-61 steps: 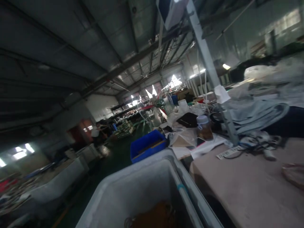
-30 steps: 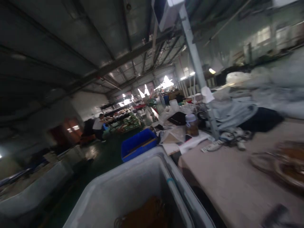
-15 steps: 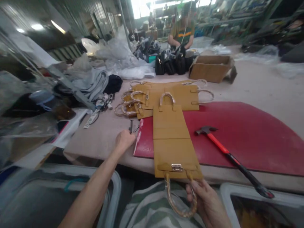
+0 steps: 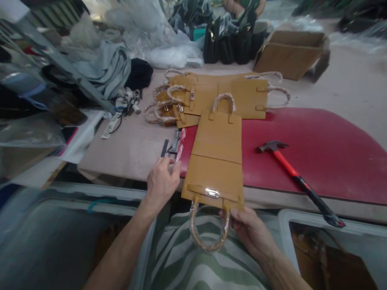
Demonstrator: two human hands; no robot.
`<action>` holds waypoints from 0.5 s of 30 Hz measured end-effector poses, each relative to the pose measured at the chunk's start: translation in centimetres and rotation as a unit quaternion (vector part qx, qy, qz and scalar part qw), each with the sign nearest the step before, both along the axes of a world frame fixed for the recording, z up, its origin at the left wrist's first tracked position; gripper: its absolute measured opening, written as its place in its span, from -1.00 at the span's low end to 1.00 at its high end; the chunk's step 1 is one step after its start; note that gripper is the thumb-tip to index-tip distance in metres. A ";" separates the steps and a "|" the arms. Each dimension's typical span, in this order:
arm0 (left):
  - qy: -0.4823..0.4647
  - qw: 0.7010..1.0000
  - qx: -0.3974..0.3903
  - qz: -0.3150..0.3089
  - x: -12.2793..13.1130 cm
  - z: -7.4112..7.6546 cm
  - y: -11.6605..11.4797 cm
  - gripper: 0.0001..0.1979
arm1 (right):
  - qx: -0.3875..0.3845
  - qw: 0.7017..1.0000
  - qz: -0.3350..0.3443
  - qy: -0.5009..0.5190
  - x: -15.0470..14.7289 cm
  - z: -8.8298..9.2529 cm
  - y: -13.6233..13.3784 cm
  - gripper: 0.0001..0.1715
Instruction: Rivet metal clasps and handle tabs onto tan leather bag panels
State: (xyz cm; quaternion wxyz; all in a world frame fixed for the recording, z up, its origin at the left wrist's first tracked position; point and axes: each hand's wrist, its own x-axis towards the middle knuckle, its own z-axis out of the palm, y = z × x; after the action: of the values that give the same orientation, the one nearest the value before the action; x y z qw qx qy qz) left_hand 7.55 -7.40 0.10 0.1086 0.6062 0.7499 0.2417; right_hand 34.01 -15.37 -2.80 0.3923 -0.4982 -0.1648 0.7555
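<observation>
A long tan bag panel slants over the table edge toward me, a handle at each end and a metal clasp near its close end. My right hand is closed around the base of the near plastic-wrapped handle, at the panel's lower right corner. Left of the panel, my left hand rests at the table edge with bent fingers; what they pinch, if anything, is hidden. Just beyond its fingertips lie a dark flat strip and small metal tools.
A claw hammer lies on the red mat. Behind are more tan bag panels, black bags and a cardboard box. Plastic bins stand below, at left and right. A co-worker's hands show at the back.
My view has tipped downward. The near end of the panel has swung left with my right hand. My left hand has drawn back a little from the metal tools, which now show more.
</observation>
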 end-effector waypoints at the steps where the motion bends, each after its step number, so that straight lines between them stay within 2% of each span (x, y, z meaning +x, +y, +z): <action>1: -0.043 0.999 -0.007 0.009 0.0 -0.4 -1.6 -0.70 | 0.003 1.000 0.024 0.004 -0.6 -0.1 0.0 -0.52; 4: -0.166 0.982 -0.050 0.073 0.2 -1.8 -5.6 -0.69 | 0.022 0.997 0.080 0.000 -2.4 -0.6 -0.2 -0.60; 6: -0.282 0.950 -0.080 0.109 0.4 -2.8 -7.3 -0.66 | 0.030 0.994 0.106 -0.011 -3.2 -1.0 -0.2 -0.62; 7: -0.349 0.924 -0.092 0.124 0.6 -3.2 -7.8 -0.62 | 0.032 0.993 0.115 -0.018 -3.4 -1.2 -0.1 -0.62; 9: -0.466 0.864 -0.101 0.160 0.9 -3.9 -8.3 -0.52 | 0.035 0.991 0.125 -0.036 -3.5 -1.4 0.0 -0.61; 11: -0.541 0.813 -0.108 0.185 1.5 -4.1 -8.4 -0.45 | 0.046 0.989 0.127 -0.057 -3.3 -1.3 0.3 -0.60; 13: -0.578 0.787 -0.114 0.181 2.2 -3.9 -8.4 -0.45 | 0.066 0.988 0.112 -0.083 -2.7 -1.1 0.7 -0.60; 15: -0.590 0.785 -0.120 0.147 3.2 -3.5 -8.2 -0.47 | 0.084 0.986 0.086 -0.111 -1.8 -0.7 1.4 -0.59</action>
State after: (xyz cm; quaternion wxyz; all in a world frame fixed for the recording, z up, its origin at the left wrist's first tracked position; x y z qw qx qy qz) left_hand 10.73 -15.60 -3.43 0.5645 0.2097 0.6426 0.4736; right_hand 32.21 -14.02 -3.51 0.3451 -0.5284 -0.3127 0.7098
